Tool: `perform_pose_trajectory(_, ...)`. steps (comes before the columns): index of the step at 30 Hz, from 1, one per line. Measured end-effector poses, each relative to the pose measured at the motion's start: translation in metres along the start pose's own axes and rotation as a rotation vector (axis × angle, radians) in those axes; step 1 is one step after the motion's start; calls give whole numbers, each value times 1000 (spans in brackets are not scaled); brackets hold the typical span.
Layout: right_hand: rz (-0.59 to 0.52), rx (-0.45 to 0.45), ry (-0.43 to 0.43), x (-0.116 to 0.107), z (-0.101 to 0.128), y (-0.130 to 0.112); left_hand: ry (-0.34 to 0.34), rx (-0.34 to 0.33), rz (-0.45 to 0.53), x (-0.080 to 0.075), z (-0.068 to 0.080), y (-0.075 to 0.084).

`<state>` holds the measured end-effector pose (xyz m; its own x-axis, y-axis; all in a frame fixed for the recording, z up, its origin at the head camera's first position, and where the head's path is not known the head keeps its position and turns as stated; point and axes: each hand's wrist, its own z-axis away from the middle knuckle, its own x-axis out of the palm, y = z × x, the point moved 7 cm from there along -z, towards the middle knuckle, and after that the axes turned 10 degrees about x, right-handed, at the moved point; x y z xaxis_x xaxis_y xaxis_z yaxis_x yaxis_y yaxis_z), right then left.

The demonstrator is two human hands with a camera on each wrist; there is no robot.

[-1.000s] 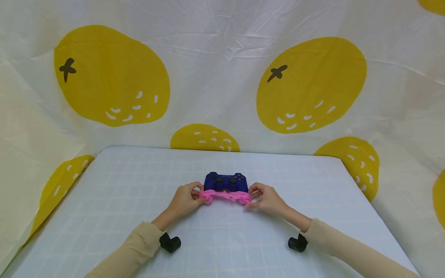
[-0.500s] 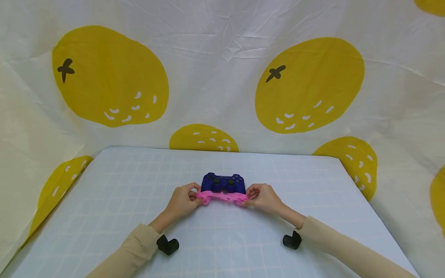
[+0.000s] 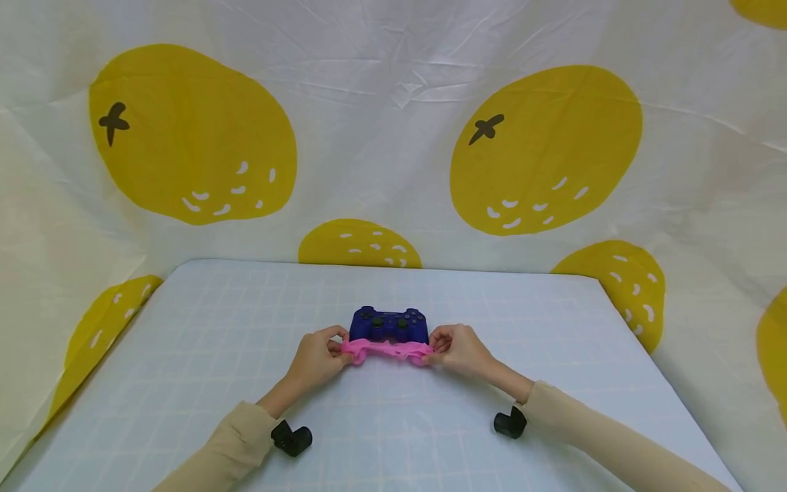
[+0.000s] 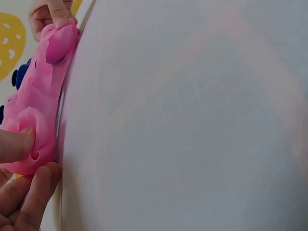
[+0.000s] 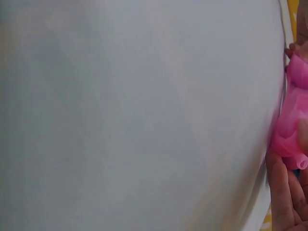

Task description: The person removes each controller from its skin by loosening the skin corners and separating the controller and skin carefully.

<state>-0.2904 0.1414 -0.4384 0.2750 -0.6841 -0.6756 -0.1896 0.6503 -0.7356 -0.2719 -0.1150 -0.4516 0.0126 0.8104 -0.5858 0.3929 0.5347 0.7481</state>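
My left hand (image 4: 19, 183) pinches the near end of the pink silicone cover (image 4: 41, 101) between thumb and curled fingers. The cover runs up the frame's left edge to my right hand (image 4: 48, 17), gripping its far end (only fingertips show). A dark blue controller (image 4: 21, 77) peeks out behind it, beside the blurred pale tabletop (image 4: 192, 120).

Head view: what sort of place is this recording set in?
Probably a staged tabletop recording booth rather than a lived-in room. A lemon-print cloth backdrop closes off the back and sides, and a pale grid-marked table bears only a blue game controller and the pink silicone cover that both hands pinch.
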Motion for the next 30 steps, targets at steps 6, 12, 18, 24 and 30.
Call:
perform_pose_trajectory(6, 29, -16, 2, -1, -2, -1, 8, 4, 1, -1, 1, 1)
perform_pose_trajectory(12, 23, -22, -16, 4, -1, -3, 24, 0, -22, -4, 4, -1)
perform_pose_trajectory(18, 1, -49, -35, 7, -1, -8, 18, -19, -42, -9, 5, -4)
perform_pose_trajectory(24, 5, -78, -54, 9, -4, -10, 10, -49, -41, -10, 5, -6)
perform_pose_trajectory(30, 5, -84, -60, 10, -2, -8, 13, -57, -47, -10, 9, -3)
